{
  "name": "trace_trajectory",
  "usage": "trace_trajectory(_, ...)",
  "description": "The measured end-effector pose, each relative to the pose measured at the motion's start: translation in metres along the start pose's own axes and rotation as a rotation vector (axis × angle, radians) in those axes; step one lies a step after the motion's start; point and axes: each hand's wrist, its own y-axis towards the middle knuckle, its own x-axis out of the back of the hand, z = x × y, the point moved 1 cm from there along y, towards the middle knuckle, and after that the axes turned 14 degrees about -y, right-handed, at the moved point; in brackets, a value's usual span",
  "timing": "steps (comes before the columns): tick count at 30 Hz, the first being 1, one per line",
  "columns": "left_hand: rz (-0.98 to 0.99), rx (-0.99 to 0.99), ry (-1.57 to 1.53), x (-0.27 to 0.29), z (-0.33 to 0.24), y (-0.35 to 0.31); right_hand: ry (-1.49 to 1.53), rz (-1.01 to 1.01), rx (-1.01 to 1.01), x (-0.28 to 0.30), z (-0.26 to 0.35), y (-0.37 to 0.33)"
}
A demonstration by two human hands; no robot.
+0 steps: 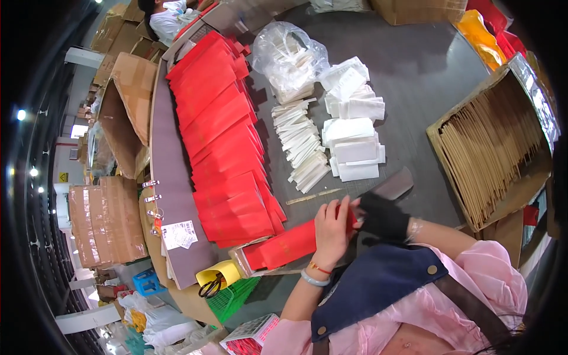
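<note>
A long red paper packet [284,245] lies on a cardboard piece at the table's near edge. My left hand [332,231], bare, rests on its right part with the fingers stretched out over it. My right hand [381,216], in a black glove, is at the packet's right end; motion blurs its fingers, so their hold is unclear. Just beyond the glove lies a flat, dark grey-brown strip [395,184] with a slanted end. Left of my hands, overlapping red packets [228,136] form a long row. Small white slips [355,148] lie in piles beyond my hands.
On the right stands an open carton [491,148] full of upright brown card sheets. A clear plastic bag [290,56] holds more white pieces. Near the front edge sits a yellow holder [219,275] with black-handled scissors. Another person [168,21] is at the far left.
</note>
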Motion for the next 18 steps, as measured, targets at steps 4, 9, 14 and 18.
trace_trajectory(4,0.307,-0.022,0.157,0.018,-0.014,0.012,-0.707,-0.085,0.186,0.055,0.01,0.004)
trace_trajectory(9,0.258,-0.111,0.084,0.109,-0.003,0.035,-0.604,-0.183,0.026,0.101,0.002,-0.012)
trace_trajectory(14,-0.2,0.12,0.318,0.096,0.051,-0.002,-0.666,-0.163,-0.027,0.104,0.009,-0.012)
trace_trajectory(18,-0.197,0.475,0.156,0.013,0.037,-0.044,-0.731,-0.059,-0.01,0.09,0.014,-0.015)
